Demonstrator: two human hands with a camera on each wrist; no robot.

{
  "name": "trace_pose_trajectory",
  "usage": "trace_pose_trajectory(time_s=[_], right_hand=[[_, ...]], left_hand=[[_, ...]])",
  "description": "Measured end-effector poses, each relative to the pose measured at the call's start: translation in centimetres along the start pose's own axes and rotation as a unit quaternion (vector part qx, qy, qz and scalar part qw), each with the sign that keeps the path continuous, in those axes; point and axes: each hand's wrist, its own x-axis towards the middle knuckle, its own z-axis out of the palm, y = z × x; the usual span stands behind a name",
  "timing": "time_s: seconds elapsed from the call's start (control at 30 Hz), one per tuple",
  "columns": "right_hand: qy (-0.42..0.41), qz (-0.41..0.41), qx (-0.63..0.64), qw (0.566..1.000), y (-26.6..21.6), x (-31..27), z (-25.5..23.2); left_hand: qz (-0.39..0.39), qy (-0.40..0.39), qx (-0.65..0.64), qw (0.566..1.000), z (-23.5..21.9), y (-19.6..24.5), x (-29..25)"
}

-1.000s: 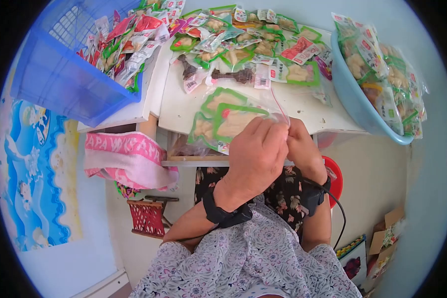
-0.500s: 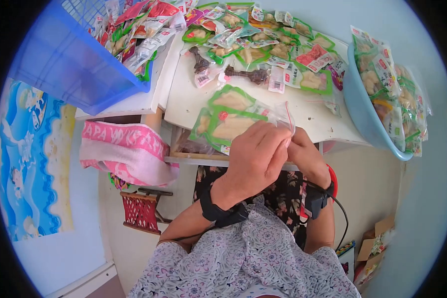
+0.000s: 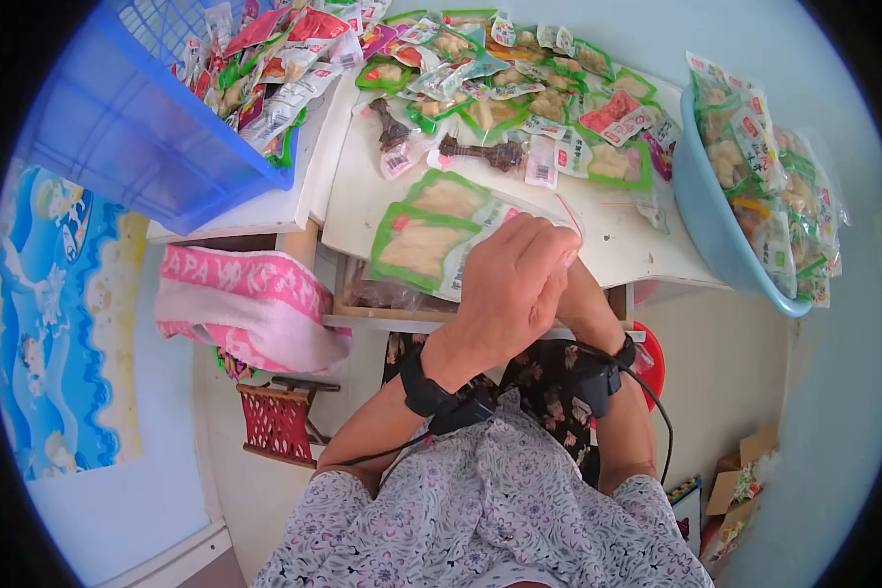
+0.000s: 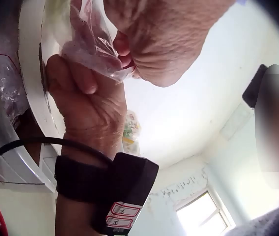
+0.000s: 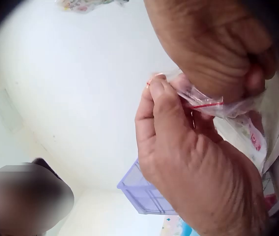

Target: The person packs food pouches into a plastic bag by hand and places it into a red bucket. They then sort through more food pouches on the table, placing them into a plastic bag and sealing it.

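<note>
My left hand (image 3: 514, 279) pinches the mouth of a clear zip bag (image 5: 237, 105), with finger and thumb near its red strip in the right wrist view. My right hand (image 4: 88, 91) holds the same bag edge close beside it, fingers curled against the film. In the head view the right hand is mostly hidden behind the left. Green-edged packets of pale food (image 3: 416, 245) lie to the left of my hands, at the bag's body over the table's front edge.
Many snack packets (image 3: 495, 73) cover the back of the white table (image 3: 632, 235), with two dark drumstick packs (image 3: 485, 154) before them. A blue basket (image 3: 157, 127) of packets stands left, a light-blue basin (image 3: 701, 176) right. Below the tabletop is an open drawer (image 3: 358, 309); a pink towel (image 3: 240, 309) hangs beside it.
My right hand has moved forward and left, behind the left hand. The packets in the bag have shifted slightly left and turned. The head view has also shifted a little.
</note>
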Motion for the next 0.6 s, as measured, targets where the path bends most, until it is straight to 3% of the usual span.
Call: trace_pose_trajectory(time_s=[0.2, 0.33, 0.43, 0.53, 0.6], right_hand=[[-0.012, 0.000, -0.053, 0.999, 0.1, 1.7, -0.5], [0.025, 0.107, 0.101, 0.989, 0.4, 0.6, -1.0], [0.094, 0.198, 0.220, 0.951, -1.8, -0.4, -2.1], [0.217, 0.210, 0.196, 0.933, -2.2, -1.9, -2.9], [0.284, 0.153, 0.091, 0.942, -0.9, -2.9, -3.0]], left_hand=[[-0.013, 0.007, -0.010, 1.000, 0.4, -1.3, 0.9], [-0.032, -0.045, -0.038, 0.998, -0.5, -1.4, 0.9], [-0.034, -0.065, -0.045, 0.996, -1.8, -1.2, 1.5], [-0.033, -0.077, 0.005, 0.996, -2.9, -1.8, 2.5], [-0.035, -0.072, 0.061, 0.995, -3.5, -3.0, 3.6]])
